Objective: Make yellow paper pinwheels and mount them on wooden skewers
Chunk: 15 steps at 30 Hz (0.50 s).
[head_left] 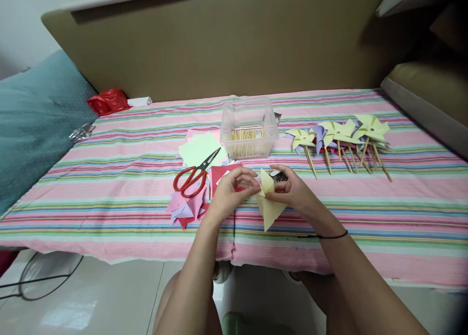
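Observation:
Between my two hands is a pale yellow paper pinwheel piece [269, 211], partly folded, its pointed corners hanging down and sticking up. My left hand [237, 186] pinches its left side with thumb and fingertip, the other fingers curled. On the opposite side my right hand [290, 191] grips the paper between thumb and fingers. Behind the right fingers a small container of dark bits [280, 176] is partly hidden. Red-handled scissors [193, 174] lie left of my hands, over sheets of coloured paper [201, 147]. Cut pink and purple paper pieces [188, 203] sit below the scissors.
A clear plastic box [250, 152] with several wooden sticks stands behind my hands. Finished pinwheels [338, 132] on sticks lie at the right. A red plastic bag [108, 102] is at the far left, near a blue cushion [40, 120]. The striped cloth [127, 193] covers the surface.

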Motion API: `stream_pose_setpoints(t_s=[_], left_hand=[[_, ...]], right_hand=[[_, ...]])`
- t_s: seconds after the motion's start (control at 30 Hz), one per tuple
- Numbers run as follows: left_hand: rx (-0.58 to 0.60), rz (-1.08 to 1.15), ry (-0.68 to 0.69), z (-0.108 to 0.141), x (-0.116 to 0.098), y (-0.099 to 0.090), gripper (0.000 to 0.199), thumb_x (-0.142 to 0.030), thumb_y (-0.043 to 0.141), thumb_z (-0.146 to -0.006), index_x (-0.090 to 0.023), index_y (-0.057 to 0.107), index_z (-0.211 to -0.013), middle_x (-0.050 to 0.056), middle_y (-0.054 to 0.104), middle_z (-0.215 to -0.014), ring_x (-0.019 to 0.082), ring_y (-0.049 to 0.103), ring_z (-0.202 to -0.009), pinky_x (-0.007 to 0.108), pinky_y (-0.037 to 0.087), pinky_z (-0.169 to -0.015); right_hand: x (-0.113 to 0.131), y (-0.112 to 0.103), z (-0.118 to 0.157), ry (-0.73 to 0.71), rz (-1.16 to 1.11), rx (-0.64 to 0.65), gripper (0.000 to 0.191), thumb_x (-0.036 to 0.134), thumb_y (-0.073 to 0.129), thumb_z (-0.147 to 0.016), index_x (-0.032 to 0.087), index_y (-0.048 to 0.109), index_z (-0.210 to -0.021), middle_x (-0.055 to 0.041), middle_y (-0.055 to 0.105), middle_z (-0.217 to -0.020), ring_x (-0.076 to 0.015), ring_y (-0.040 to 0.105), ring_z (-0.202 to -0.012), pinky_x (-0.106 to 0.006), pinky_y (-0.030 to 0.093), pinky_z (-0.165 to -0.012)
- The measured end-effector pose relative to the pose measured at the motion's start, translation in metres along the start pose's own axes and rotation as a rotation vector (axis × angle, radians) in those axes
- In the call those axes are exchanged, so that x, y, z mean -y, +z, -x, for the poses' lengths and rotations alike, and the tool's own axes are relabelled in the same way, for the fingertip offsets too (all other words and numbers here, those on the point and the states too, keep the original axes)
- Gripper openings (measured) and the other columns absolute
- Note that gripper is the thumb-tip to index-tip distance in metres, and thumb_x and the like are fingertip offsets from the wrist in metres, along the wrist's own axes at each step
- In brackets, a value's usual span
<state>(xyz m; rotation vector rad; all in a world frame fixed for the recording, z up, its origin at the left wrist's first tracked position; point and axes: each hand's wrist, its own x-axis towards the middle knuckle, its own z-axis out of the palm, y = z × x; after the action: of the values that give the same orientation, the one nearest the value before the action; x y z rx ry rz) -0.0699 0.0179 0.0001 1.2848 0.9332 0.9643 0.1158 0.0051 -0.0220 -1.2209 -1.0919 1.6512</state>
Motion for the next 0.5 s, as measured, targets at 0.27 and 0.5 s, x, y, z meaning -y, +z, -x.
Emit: stream_pose_setpoints(t_s=[0.27, 0.5], left_hand=[[0.099, -0.034, -0.217, 0.0023, 0.0003, -0.0025, 0.043, -0.028, 0.082, -0.059, -0.016, 0.058, -0.093, 0.002, 0.066, -0.081, 0.012, 0.061, -0.073, 0.026, 0.047, -0.069], [0.027, -0.123, -0.224, 0.0012, 0.0052, -0.0010, 0.033, -0.037, 0.079, -0.062, -0.016, 0.065, -0.083, 0.003, 0.067, -0.074, 0.016, 0.063, -0.071, 0.027, 0.046, -0.063]], right_hand=[[0.0016, 0.0001, 0.0016, 0.007, -0.004, 0.064, 0.092, 0.026, 0.080, -0.058, 0.022, 0.028, -0.134, 0.0003, 0.069, -0.071, -0.0190, 0.067, -0.065, -0.028, 0.049, -0.059], [0.0047, 0.0010, 0.0030, 0.035, 0.020, 0.032, 0.095, 0.027, 0.082, -0.056, 0.023, 0.028, -0.135, -0.0011, 0.069, -0.073, -0.0220, 0.068, -0.067, -0.032, 0.051, -0.058]])
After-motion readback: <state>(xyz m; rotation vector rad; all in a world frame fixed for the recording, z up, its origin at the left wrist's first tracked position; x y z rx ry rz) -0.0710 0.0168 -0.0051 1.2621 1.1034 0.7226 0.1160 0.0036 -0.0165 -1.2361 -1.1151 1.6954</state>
